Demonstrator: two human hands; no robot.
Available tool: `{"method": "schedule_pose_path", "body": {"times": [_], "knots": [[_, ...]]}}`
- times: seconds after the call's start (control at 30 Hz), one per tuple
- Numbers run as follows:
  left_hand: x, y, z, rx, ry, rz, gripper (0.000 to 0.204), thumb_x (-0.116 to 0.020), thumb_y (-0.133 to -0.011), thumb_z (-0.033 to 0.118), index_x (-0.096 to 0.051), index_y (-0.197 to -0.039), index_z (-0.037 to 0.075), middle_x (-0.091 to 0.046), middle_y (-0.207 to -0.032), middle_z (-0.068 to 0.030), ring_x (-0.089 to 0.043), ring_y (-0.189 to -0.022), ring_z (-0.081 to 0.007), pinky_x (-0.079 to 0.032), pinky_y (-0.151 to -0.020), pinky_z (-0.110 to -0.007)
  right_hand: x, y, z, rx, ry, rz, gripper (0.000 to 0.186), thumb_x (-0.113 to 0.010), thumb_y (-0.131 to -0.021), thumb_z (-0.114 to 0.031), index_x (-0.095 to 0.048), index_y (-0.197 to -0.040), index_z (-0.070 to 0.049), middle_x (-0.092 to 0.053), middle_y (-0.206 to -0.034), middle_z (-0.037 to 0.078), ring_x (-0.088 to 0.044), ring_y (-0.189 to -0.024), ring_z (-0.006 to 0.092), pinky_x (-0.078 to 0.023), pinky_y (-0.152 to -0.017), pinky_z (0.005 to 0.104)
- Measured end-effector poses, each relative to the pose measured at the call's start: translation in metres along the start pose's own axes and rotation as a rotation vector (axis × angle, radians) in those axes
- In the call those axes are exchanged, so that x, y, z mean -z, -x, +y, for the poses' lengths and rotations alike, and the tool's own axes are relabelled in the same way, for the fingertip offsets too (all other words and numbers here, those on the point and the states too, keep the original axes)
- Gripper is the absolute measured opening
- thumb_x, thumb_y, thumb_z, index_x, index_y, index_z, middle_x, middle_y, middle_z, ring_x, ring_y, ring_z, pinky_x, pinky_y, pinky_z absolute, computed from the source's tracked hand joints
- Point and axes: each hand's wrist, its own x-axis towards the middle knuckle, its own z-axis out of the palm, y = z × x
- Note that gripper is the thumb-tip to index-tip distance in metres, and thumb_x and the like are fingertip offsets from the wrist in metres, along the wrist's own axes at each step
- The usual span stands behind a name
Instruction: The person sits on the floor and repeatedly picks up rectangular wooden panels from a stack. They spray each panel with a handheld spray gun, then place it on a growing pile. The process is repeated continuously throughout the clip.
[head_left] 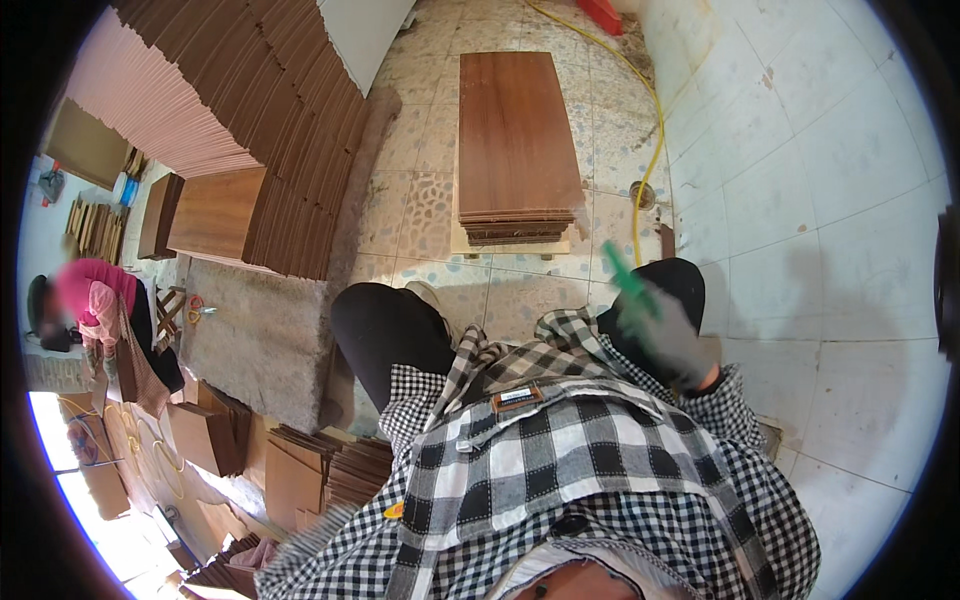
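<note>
My right hand (pixel 668 340), in a grey glove, is beside my right knee. It is closed around a long, narrow green tool (pixel 626 272), which points up and forward; motion blur hides its exact kind. Ahead of my knees, a low stack of reddish-brown wood-grain boards (pixel 518 140) lies on a pale base (pixel 560 245) on the floor, apart from my hand. At the lower left my left sleeve (pixel 310 550) is smeared by motion, and my left hand is out of sight.
Tall stacks of brown boards (pixel 300 130) stand at the left by a rough grey ledge (pixel 255 340). A yellow hose (pixel 658 130) runs along the white tiled wall (pixel 800 200) at right. Far left, another person (pixel 105 310) bends over boards. More boards (pixel 210 435) lean at lower left.
</note>
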Motion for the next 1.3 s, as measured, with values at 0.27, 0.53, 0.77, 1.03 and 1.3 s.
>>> {"method": "schedule_pose_path", "body": {"times": [0.27, 0.53, 0.77, 1.03, 1.3], "knots": [[0.215, -0.228, 0.015, -0.096, 0.932, 0.768, 0.036, -0.059, -0.098, 0.024, -0.058, -0.128, 0.002, -0.068, -0.116, -0.0167, -0.066, -0.108, -0.0299, -0.051, -0.091, -0.036, 0.008, 0.014, 0.022, 0.093, -0.052, 0.131, 0.032, -0.055, -0.102, -0.031, -0.061, -0.118, -0.004, -0.063, -0.084, 0.013, -0.061, -0.07, 0.0205, -0.047, -0.056, 0.0293], [0.246, -0.371, 0.155, 0.132, 0.928, 0.43, 0.078, -0.075, -0.084, 0.052, -0.051, -0.128, -0.007, -0.064, -0.119, -0.0243, -0.064, -0.105, -0.0332, -0.052, -0.091, -0.041, 0.028, -0.03, 0.002, -0.051, -0.041, 0.191, 0.056, -0.054, -0.099, -0.052, -0.064, -0.111, 0.002, -0.061, -0.073, 0.008, -0.058, -0.067, 0.0164, -0.049, -0.065, 0.0325], [0.212, -0.409, 0.113, 0.077, 1.033, 0.329, 0.055, -0.074, -0.088, 0.044, -0.06, -0.111, -0.004, -0.069, -0.099, -0.0173, -0.066, -0.084, -0.0247, -0.053, -0.069, -0.037, 0.006, -0.11, -0.096, 0.149, 0.152, -0.043, 0.08, -0.039, -0.097, -0.069, -0.059, -0.132, -0.001, -0.056, -0.073, 0.01, -0.059, -0.069, 0.0175, -0.05, -0.069, 0.0371], [0.208, -0.284, 0.118, -0.083, 1.099, 0.078, 0.044, -0.069, -0.095, 0.033, -0.053, -0.116, -0.002, -0.063, -0.075, -0.0113, -0.056, -0.059, -0.0147, -0.044, -0.049, -0.03, -0.009, -0.166, -0.103, 0.419, 0.676, -0.142, 0.056, -0.031, -0.105, -0.052, -0.023, -0.156, -0.03, -0.066, -0.102, 0.027, -0.069, -0.081, 0.0378, -0.057, -0.07, 0.0413], [0.193, -0.276, 0.128, 0.037, 1.434, 0.249, 0.057, -0.061, -0.099, 0.029, -0.042, -0.143, -0.003, -0.066, -0.108, -0.0189, -0.065, -0.089, -0.0232, -0.053, -0.073, -0.036, 0.006, -0.134, -0.096, 0.133, 0.151, -0.184, 0.066, -0.043, -0.102, -0.057, -0.063, -0.121, 0.003, -0.061, -0.076, 0.011, -0.06, -0.068, 0.0168, -0.051, -0.065, 0.035]]}}
